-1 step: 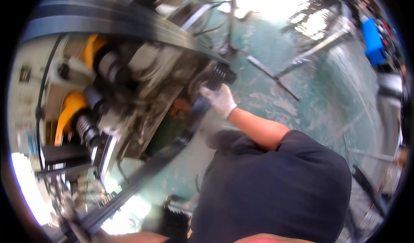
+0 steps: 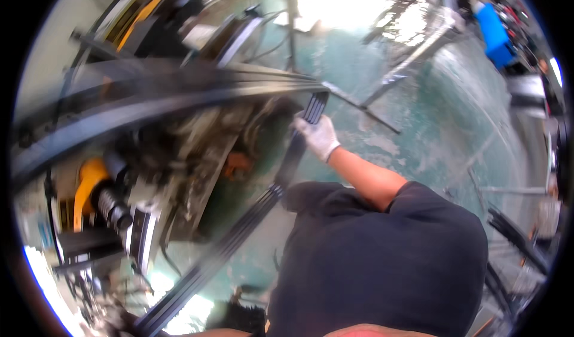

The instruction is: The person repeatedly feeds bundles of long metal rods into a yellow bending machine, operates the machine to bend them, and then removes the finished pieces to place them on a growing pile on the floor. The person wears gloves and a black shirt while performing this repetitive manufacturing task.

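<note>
A long black ridged frame profile point(image 2: 242, 214) runs from the lower left up to a sharp corner near the middle. From that corner its other arm point(image 2: 137, 111) sweeps left in a curve, blurred by motion. My right hand point(image 2: 320, 138), in a white glove, is closed round the profile just below the corner. Only a sliver of my left forearm point(image 2: 215, 333) shows at the lower edge, close to the profile's lower end. The fingers of my left hand are too dark and blurred there to make out.
Left of the profile stands a machine with a yellow bracket point(image 2: 91, 178) and a black ribbed cylinder point(image 2: 115, 208). Metal bars point(image 2: 379, 119) lie on the green floor point(image 2: 436, 127) ahead. A blue box point(image 2: 495, 35) is at the far right, dark bars point(image 2: 517, 238) nearer.
The frame's upper arm has swung downward across the machine, covering the upper yellow bracket. My right hand, still on the profile, appears slightly further right. The whole view has shifted a little.
</note>
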A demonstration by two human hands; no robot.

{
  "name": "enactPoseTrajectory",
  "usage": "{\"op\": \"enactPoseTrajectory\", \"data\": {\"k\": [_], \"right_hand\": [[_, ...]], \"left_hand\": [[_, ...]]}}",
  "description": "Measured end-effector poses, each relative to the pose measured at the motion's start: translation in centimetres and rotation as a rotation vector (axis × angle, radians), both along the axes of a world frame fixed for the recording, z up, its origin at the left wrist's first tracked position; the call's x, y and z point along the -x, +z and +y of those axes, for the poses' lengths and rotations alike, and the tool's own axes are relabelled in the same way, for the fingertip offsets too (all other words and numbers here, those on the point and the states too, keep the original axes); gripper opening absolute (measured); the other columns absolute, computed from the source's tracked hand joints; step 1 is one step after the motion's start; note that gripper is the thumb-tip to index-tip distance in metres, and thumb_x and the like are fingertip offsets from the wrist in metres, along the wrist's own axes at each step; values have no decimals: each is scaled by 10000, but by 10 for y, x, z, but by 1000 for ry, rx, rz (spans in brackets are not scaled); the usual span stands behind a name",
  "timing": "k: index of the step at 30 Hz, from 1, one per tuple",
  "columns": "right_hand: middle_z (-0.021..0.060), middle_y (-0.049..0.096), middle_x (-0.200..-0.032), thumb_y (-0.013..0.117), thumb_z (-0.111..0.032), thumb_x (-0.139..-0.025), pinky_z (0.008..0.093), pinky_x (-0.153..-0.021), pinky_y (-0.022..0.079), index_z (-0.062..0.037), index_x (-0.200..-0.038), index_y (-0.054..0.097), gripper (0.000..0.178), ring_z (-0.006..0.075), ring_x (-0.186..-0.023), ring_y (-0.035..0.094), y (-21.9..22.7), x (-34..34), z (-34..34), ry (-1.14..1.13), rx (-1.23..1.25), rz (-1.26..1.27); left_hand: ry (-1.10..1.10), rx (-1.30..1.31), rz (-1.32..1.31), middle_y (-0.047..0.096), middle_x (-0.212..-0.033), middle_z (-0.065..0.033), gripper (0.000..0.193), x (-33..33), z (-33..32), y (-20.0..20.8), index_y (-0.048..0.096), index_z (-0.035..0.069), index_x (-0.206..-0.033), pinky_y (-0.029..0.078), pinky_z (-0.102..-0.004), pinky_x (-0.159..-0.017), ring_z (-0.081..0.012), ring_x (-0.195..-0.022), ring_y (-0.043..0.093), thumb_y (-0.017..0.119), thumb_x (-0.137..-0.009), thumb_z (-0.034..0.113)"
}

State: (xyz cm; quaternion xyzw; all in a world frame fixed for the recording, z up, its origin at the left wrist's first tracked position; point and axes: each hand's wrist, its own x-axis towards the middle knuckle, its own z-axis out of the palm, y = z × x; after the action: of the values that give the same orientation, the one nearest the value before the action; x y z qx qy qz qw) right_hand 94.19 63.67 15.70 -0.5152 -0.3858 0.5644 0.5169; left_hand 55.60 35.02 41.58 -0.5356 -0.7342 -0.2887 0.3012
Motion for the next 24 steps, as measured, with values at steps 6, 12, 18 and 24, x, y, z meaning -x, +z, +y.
{"op": "enactPoseTrajectory", "data": {"k": [6, 12, 18, 24], "right_hand": [[177, 764, -1004, 713, -331, -967, 417, -836, 538, 8, -1174, 669, 400, 284, -895, 723, 43, -291, 46, -702, -11, -720], [242, 727, -984, 720, -397, -928, 495, -812, 539, -63, -1097, 694, 375, 439, -955, 702, 140, -504, 120, -996, -235, -1161], [240, 734, -1076, 653, -391, -952, 516, -853, 550, -139, -1299, 622, 430, 437, -1037, 699, 142, -660, 273, -844, -20, -1533], [374, 616, -1121, 533, -154, -966, 764, -1008, 400, 25, -1041, 593, 203, 589, -1140, 578, -17, -823, 423, -737, -343, -2167]], "left_hand": [[-466, 27, -1256, 677, -1205, -224, 324, -185, 82, -181, 627, -44, -1215, 504, -422, -1040, -311, -1178, 640, 486, -975, 122], [-483, 214, -2233, 658, -1227, -238, 352, -342, 152, -256, 617, -59, -1191, 429, -491, -1115, -341, -1222, 597, 508, -949, 171], [-226, 292, -2663, 646, -1264, -239, 388, -452, 233, -244, 590, -39, -1276, 439, -589, -1111, -425, -1194, 603, 573, -916, 106], [-393, 318, -2110, 709, -1098, -152, 372, -482, 308, -196, 586, -41, -1273, 573, -386, -901, -265, -961, 702, 639, -918, 55]]}}
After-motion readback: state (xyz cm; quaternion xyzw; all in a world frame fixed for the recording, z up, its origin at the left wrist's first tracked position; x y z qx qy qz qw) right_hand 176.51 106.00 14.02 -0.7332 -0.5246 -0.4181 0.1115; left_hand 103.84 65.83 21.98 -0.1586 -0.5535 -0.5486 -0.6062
